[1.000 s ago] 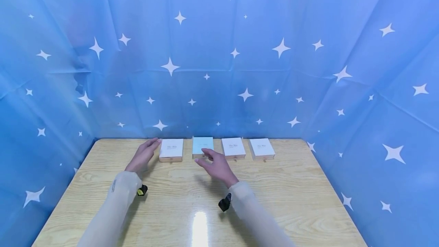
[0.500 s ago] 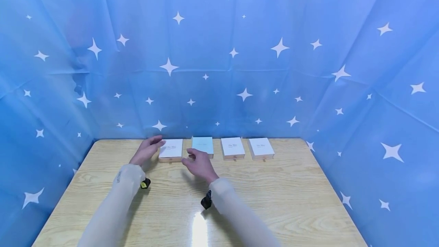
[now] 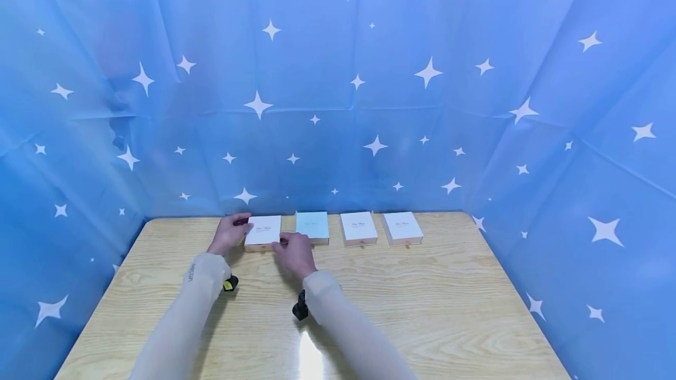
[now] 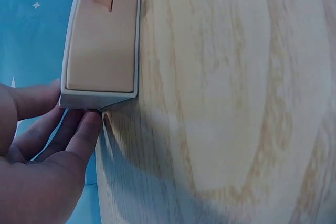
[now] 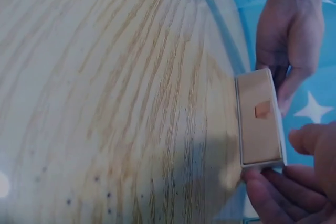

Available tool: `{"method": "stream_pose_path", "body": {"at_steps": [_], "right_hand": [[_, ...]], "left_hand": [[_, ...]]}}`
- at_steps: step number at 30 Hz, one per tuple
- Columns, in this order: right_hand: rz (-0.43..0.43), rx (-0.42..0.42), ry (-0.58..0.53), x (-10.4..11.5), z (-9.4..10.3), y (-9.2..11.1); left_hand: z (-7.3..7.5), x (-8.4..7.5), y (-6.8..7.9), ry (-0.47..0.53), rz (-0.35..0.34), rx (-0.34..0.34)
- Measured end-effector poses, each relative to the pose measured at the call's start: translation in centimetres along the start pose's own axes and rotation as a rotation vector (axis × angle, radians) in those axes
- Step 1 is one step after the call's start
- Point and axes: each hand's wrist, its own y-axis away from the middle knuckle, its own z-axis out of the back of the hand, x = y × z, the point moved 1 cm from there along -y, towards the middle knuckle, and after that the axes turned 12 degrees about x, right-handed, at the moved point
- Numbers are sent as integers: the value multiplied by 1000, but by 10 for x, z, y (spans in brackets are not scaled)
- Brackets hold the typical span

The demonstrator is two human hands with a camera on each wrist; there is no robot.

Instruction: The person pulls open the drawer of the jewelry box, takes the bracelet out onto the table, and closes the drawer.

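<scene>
A small white drawer box (image 3: 264, 228) with dark script on top sits leftmost in a row. Its peach front (image 4: 102, 51) with a small ribbon tab shows in both wrist views. My left hand (image 3: 229, 234) is at the box's left side, fingertips at that end, thumb near the lower edge. From the other side comes my right hand (image 3: 297, 255), fingers at the box's right end. In the right wrist view its thumb (image 5: 303, 139) stands apart from the box, and the left hand (image 5: 291, 35) is seen at the far end.
To the right along the back edge of the wooden table (image 3: 422, 309) stand a light blue box (image 3: 313, 224) and two more white boxes, one (image 3: 359, 227) beside the blue one and another (image 3: 403, 227) at the right end. A blue star-patterned curtain (image 3: 327, 75) hangs behind.
My right hand has moved left from in front of the light blue box to the right side of the leftmost white box. My left hand has come slightly right, closer to that box.
</scene>
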Motion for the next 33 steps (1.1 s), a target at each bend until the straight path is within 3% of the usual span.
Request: {"method": "stream_pose_path", "body": {"at_steps": [10, 16, 25, 33], "right_hand": [[-99, -69, -93, -2, -5, -3], [-119, -102, -86, -4, -6, -6], [-118, -72, -105, -4, -3, -3], [-121, -55, -146, -8, -2, 6]], "left_hand": [[-2, -2, -1, 3, 34, -28], [-2, -3, -1, -28, 38, -35], [-2, -4, 1, -32, 37, -46], [-8, -3, 13, -68, 16, -59]]}}
